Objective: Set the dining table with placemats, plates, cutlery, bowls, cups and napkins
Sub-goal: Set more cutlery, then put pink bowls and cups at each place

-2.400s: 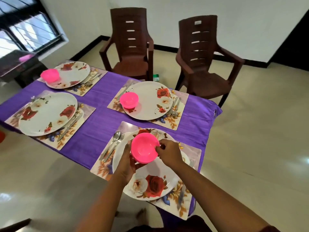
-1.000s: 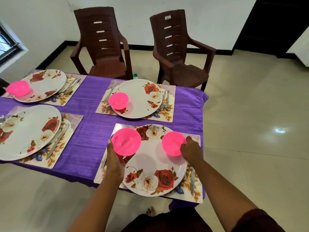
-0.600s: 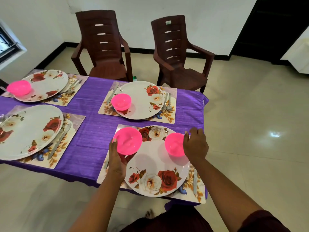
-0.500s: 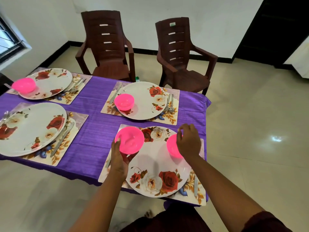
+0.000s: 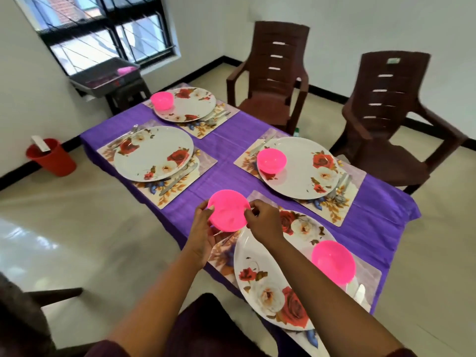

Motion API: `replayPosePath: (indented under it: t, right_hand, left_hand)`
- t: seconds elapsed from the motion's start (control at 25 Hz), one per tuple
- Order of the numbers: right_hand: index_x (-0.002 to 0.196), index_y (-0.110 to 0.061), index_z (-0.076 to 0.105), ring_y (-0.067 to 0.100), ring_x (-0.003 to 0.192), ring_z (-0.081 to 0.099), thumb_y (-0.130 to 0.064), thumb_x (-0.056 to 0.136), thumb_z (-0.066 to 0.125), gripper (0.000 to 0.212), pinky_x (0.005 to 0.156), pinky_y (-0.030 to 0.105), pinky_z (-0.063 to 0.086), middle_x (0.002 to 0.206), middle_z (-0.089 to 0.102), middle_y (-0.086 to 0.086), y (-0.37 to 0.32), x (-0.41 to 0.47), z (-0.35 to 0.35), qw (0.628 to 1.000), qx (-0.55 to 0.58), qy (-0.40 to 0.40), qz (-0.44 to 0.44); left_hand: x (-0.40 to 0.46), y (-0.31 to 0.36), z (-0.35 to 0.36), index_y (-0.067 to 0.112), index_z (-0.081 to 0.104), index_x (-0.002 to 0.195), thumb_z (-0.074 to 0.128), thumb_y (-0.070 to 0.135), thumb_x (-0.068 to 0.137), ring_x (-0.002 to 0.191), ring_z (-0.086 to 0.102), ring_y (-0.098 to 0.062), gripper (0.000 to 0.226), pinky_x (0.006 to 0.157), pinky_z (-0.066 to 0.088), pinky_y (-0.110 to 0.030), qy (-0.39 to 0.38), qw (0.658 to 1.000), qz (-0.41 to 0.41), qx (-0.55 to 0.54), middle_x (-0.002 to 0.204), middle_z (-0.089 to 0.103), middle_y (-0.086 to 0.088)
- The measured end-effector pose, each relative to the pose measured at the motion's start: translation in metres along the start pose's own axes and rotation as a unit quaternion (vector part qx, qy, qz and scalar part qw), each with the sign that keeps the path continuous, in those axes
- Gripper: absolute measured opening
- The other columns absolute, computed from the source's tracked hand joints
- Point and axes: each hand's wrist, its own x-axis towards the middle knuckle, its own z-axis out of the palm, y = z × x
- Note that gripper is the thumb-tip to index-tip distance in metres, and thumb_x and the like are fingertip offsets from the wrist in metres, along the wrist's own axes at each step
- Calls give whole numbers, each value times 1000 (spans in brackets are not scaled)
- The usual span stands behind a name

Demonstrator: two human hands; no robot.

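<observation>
I hold a pink bowl in the air over the table's near edge, my left hand under its left rim and my right hand pinching its right rim. Another pink bowl rests on the nearest floral plate. The left plate carries no bowl. The right plate and the far plate each carry a pink bowl. Every plate lies on a floral placemat with cutlery beside it.
A purple cloth covers the table. Two brown plastic chairs stand on the far side. A red bucket sits on the floor at left, and a grey tray on a stool stands under the window.
My right hand let go of the bowl it set on the near plate and moved to the bowl in my left hand. The view swung left.
</observation>
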Motion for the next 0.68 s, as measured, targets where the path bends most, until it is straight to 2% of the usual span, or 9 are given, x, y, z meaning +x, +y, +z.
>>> replayPosePath:
  t: [0.12,0.2,0.32,0.44,0.56,0.68]
  right_hand:
    - [73,-15,59,27,66,63,-16,87,59,14,61,34,48,66,62,3,-13,11,21,999,19,-29,-3]
    - [78,-15,62,28,67,64,-16,87,60,9,62,33,48,67,62,3,-22,26,36,999,21,-38,-8]
    - [87,-10,68,29,69,67,-18,86,62,10,66,38,53,71,68,7,-35,61,66,999,23,-30,-2]
    - [87,-9,70,30,68,67,-17,85,62,11,67,41,53,72,70,10,-57,99,109,999,17,-26,5]
    - [93,-9,72,29,69,68,-16,86,62,14,68,40,54,73,70,10,-87,143,158,999,19,-4,30]
    - [97,-13,71,27,68,68,-19,86,63,15,69,39,56,73,71,7,-108,175,204,997,22,6,74]
  left_hand:
    - [3,14,-15,21,45,126,61,42,90,107,63,-40,45,78,58,-50,41,999,16,17,127,55,-19]
    - [14,28,-25,18,47,128,58,41,93,103,65,-37,44,73,59,-45,70,996,34,33,125,57,-16]
    - [45,54,-45,18,52,126,60,34,94,103,65,-35,37,76,59,-47,87,994,46,45,124,59,-13]
    - [87,91,-78,16,56,123,61,27,94,103,65,-34,31,77,58,-45,73,994,56,58,122,62,-13]
    - [144,140,-119,13,57,125,63,29,92,102,67,-29,37,73,59,-40,47,992,45,107,120,65,-12]
    - [189,181,-153,12,59,120,63,29,92,99,68,-29,33,74,60,-46,24,987,26,156,115,67,-12]
